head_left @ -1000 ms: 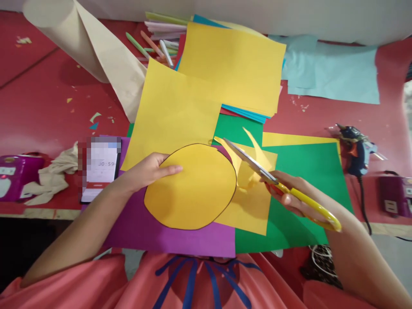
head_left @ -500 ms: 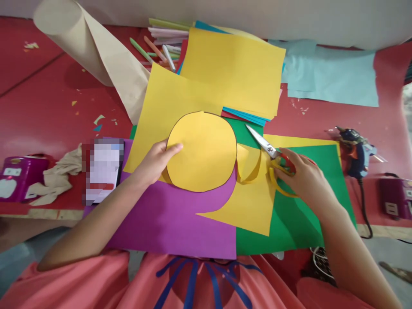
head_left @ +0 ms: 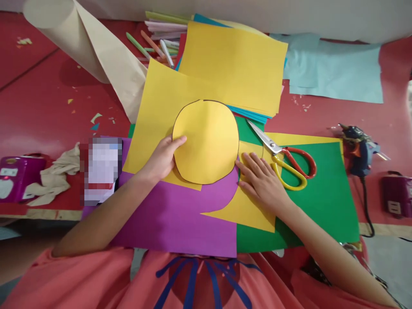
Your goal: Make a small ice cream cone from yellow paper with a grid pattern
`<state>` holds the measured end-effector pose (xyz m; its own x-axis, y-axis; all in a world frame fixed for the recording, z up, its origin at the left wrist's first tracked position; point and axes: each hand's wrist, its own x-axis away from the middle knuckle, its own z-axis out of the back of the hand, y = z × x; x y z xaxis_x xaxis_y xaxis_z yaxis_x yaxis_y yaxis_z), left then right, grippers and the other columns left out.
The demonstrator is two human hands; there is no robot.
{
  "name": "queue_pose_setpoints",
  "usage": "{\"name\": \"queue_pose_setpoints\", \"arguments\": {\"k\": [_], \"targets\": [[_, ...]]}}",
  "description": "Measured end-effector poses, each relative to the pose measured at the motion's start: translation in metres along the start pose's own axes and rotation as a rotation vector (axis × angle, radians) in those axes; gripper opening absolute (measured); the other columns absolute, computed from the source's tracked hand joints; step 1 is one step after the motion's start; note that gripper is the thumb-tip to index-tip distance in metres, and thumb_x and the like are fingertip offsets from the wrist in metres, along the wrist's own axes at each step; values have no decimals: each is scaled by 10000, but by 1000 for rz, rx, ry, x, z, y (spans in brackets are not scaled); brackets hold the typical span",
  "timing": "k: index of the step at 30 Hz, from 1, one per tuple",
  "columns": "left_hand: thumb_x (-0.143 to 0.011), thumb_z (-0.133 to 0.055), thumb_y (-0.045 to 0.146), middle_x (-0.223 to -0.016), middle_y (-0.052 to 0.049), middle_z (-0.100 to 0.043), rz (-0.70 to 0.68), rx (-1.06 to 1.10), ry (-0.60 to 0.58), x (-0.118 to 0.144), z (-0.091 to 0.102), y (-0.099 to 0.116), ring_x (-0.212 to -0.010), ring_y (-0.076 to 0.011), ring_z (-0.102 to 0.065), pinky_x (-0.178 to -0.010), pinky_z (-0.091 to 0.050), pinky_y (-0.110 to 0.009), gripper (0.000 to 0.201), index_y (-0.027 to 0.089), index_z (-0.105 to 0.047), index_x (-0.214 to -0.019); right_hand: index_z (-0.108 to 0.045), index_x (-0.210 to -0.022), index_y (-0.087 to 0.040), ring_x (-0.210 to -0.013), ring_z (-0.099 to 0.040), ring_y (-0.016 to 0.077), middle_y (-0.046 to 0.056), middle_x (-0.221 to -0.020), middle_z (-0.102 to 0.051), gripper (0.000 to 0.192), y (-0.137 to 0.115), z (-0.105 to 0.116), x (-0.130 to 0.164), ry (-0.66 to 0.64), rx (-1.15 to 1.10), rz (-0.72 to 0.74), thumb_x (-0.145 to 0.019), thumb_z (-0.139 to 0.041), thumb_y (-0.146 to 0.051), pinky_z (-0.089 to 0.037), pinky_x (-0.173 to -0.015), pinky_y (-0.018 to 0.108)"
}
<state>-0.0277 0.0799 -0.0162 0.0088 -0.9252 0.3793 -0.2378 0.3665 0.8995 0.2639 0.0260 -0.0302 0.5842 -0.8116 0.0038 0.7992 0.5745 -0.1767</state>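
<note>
Yellow paper circle (head_left: 206, 141) lies on the yellow sheets, my left hand (head_left: 162, 156) pinching its edge, right hand (head_left: 262, 182) flat and open beside it; I judge it could slide or crease.

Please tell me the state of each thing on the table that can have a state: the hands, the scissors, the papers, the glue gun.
Left hand: fingers pinch the left edge of the yellow circle.
Right hand: flat, palm down on the yellow offcut.
Yellow circle: cut out, lying on the yellow sheet.
Scissors: put down on the green paper, blades shut.
Brown paper roll: partly unrolled.
Glue gun: lying on the table, cord attached.
</note>
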Motion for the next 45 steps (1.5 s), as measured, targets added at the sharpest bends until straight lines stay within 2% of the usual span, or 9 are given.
{"name": "queue_pose_setpoints", "arguments": {"k": [5, 9, 14, 18, 25, 32, 36, 40, 45], "targets": [[-818, -651, 307, -1144, -94, -709, -22, -9, -6, -3, 0, 0, -1188, -311, -603, -1059, -472, -476, 351, 152, -660, -1133, -276, -1516, -227, -1477, -223, 285, 120, -1574, -320, 574, 27, 8, -2, 7, -40, -71, -985, -427, -388, -284, -1172, 508], [-813, -649, 314, -1145, -86, -709, -14, -15, -20, -2, -1, 0, -1185, -309, -605, -1061, -470, -477, 376, 159, -653, -1155, -212, -1531, -219, -1425, -343, 315, 165, -1524, -385, 687, 30, 15, -8, 200, -132, -60, -939, -538, -340, -374, -1125, 512], [-796, -646, 316, -1087, -82, -728, 29, 7, -27, -2, -7, 3, -1148, -313, -628, -1027, -500, -472, 352, 155, -673, -1107, 13, -1534, -398, -1472, -226, 329, 80, -1618, -164, 827, 16, 16, -28, 347, -99, -22, -933, -512, -178, -370, -1112, 593], [-794, -627, 311, -1065, -84, -732, 32, -9, -14, -6, -8, 4, -1133, -317, -636, -1003, -517, -473, 358, 147, -668, -1109, -236, -1469, -490, -1499, -85, 342, -39, -1603, -219, 737, 8, 22, -43, 306, -117, -62, -894, -563, -165, -308, -1144, 622], [-835, -549, 343, -1165, -76, -699, 41, 28, -27, -15, 4, 4, -1208, -297, -590, -1026, -505, -438, 371, 164, -634, -1149, -708, -1036, -306, -1486, -176, 331, -8, -1508, -432, 269, -9, 28, -57, 253, -313, 167, -865, -561, -158, -265, -1168, 599], [-804, -529, 298, -1244, -63, -659, 2, 39, -108, -13, -2, 2, -1268, -292, -539, -1032, -483, -462, 452, 192, -564, -1242, -733, -912, -256, -1343, -474, 280, 51, -1320, -627, 183, -2, 15, -56, 326, -556, 188, -920, -553, -287, -400, -1095, 537], [-819, -568, 552, -1266, -63, -641, -10, 45, -249, -2, -7, 1, -1291, -312, -515, -1033, -475, -458, 522, 239, -572, -1237, -703, -904, -245, -1157, -629, 231, 64, -1210, -681, 138, -5, 21, -53, 400, -742, 68, -914, -565, -240, -537, -955, 431], [-750, -584, 719, -1322, -62, -600, -30, 9, -392, 8, -10, 1, -1299, -327, -502, -1024, -481, -424, 665, 278, -583, -1249, -689, -882, -254, -1085, -658, 232, 60, -1100, -709, 83, -11, 34, -55, 481, -709, -83, -888, -607, -241, -556, -913, 419], [-692, -765, 477, -1292, -73, -619, -26, -186, -468, 16, -6, 2, -1126, -297, -628, -904, -537, -372, 745, 318, -477, -1360, -649, -765, -252, -1223, -582, 279, 38, -1292, -632, 116, -10, 35, -64, 491, -666, -203, -868, -619, -296, -497, -999, 502]]}}
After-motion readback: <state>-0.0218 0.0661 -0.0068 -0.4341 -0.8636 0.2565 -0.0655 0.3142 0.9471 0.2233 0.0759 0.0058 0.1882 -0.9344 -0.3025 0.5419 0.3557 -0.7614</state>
